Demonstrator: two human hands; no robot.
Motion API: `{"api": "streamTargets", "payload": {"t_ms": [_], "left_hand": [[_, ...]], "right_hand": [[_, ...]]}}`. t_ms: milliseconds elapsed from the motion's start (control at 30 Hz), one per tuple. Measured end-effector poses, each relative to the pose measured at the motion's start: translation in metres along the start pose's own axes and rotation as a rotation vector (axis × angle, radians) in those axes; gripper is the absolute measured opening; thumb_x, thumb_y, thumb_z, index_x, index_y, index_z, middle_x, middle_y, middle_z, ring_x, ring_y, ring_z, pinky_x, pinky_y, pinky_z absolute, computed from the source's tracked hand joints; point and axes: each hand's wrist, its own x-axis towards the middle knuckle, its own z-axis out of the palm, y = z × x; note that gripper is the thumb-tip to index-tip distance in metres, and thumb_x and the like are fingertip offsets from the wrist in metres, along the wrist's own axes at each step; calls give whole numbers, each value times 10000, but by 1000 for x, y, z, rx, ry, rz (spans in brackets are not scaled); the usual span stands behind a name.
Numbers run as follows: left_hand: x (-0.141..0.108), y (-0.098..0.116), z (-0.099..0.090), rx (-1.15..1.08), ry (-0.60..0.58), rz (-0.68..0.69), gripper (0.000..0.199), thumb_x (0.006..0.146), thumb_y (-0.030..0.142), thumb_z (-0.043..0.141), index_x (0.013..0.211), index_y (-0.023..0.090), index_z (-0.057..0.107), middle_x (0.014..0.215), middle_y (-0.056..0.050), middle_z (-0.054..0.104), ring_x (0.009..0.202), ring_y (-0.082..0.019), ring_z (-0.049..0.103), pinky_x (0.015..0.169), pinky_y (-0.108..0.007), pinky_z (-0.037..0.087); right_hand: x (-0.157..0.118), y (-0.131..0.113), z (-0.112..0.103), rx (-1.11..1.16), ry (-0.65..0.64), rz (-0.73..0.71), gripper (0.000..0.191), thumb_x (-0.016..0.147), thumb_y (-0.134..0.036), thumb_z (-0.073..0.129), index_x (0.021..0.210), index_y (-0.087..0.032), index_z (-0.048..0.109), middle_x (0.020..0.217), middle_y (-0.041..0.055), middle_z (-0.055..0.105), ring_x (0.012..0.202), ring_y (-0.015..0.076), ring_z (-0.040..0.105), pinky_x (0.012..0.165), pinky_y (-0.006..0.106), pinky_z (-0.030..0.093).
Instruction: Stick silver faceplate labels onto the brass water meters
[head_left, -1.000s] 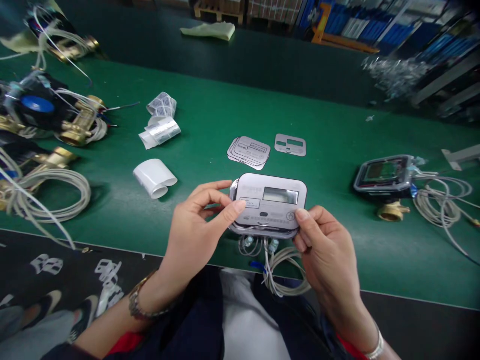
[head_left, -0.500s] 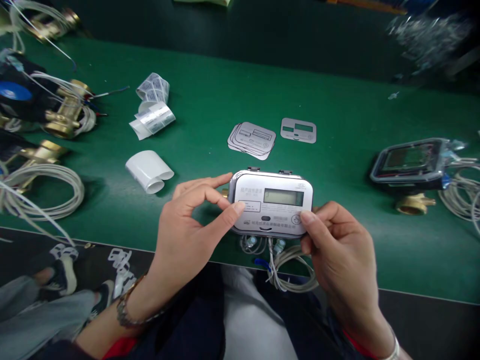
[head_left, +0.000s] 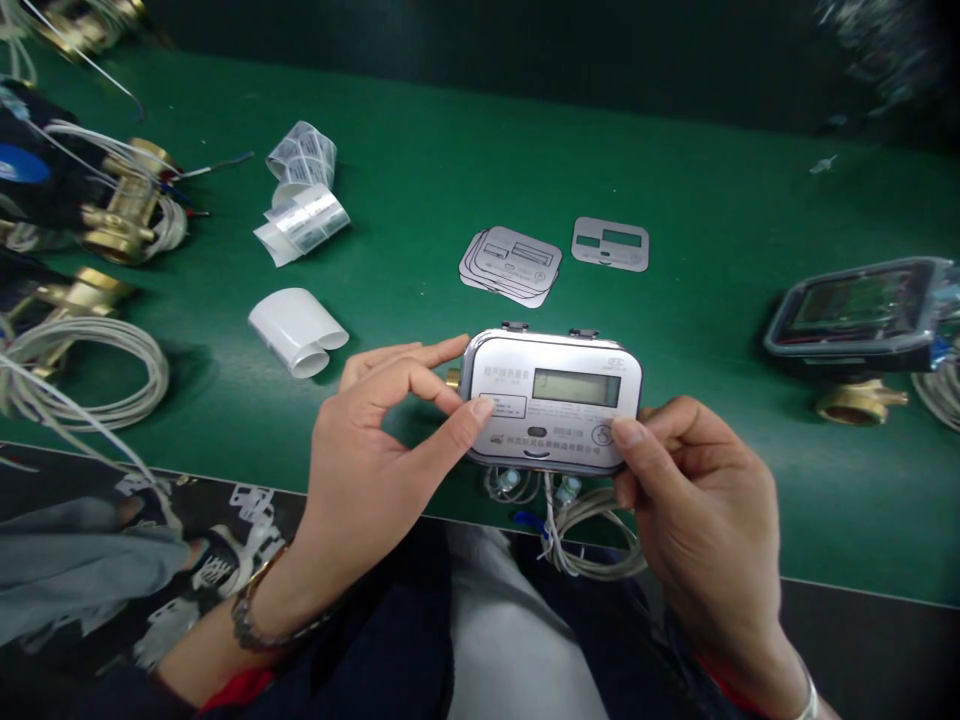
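A silver-faced meter [head_left: 551,400] with a small display window is at the table's near edge, between my two hands. My left hand [head_left: 390,450] grips its left end, thumb on the face and fingers by the brass fitting. At the lower right corner, my right hand [head_left: 694,490] pinches the meter, thumb on the face and fingers curled behind. A coiled grey cable [head_left: 592,540] hangs below the meter. Just beyond lie a stack of silver faceplate labels [head_left: 517,262] and one single label [head_left: 611,244].
Rolls of printed stickers [head_left: 304,215] and a curled white backing strip [head_left: 298,332] lie to the left. Brass meters with coiled cables [head_left: 127,215] crowd the left edge. Another meter [head_left: 859,310] stands at the right. A person's shoe [head_left: 219,565] shows below the table at left.
The view has shifted slightly, so the labels and the right-hand meter appear farther right. Both hands keep their hold on the meter. The other person's legs have moved at lower left.
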Motion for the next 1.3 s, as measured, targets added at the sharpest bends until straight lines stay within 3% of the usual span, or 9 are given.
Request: {"api": "streamTargets", "payload": {"t_ms": [300, 733, 1000, 1233, 1300], "left_hand": [[-2, 0, 4, 55, 49, 17, 163, 876, 292, 803, 761, 257, 692, 1236, 26, 770, 1254, -250, 654, 1122, -451, 458], [-1, -1, 5, 78, 52, 44, 185, 875, 303, 797, 753, 248, 669, 1251, 25, 765, 1228, -256, 666, 1103, -460, 468], [-2, -1, 3, 78, 21, 46, 185, 884, 297, 786, 761, 240, 659, 1268, 13, 752, 1221, -242, 652, 1081, -445, 451], [0, -8, 5, -14, 6, 31, 229, 895, 280, 778, 743, 224, 616, 1260, -8, 738, 1215, -239, 651, 1069, -446, 440], [-1, -13, 7, -150, -11, -25, 231, 860, 294, 823, 832, 230, 603, 1301, -23, 720, 1240, -246, 640, 1074, -448, 449]], "right_hand": [[1, -2, 2, -17, 7, -19, 330, 891, -394, 835, 764, -214, 590, 595, -55, 606, 452, 47, 508, 413, 144, 366], [2, -4, 5, -81, 46, -103, 285, 881, -322, 832, 760, -226, 592, 601, -55, 604, 435, 69, 522, 398, 173, 398], [0, -6, 5, -105, 61, -70, 293, 877, -359, 837, 766, -235, 596, 609, -44, 609, 450, 81, 527, 401, 189, 393], [0, -4, 4, -102, 31, -63, 302, 898, -378, 816, 765, -234, 586, 545, -52, 580, 436, 78, 508, 409, 164, 400], [-1, -3, 4, -102, 28, -64, 307, 901, -386, 811, 764, -232, 584, 539, -52, 574, 437, 77, 503, 415, 159, 405]]}}
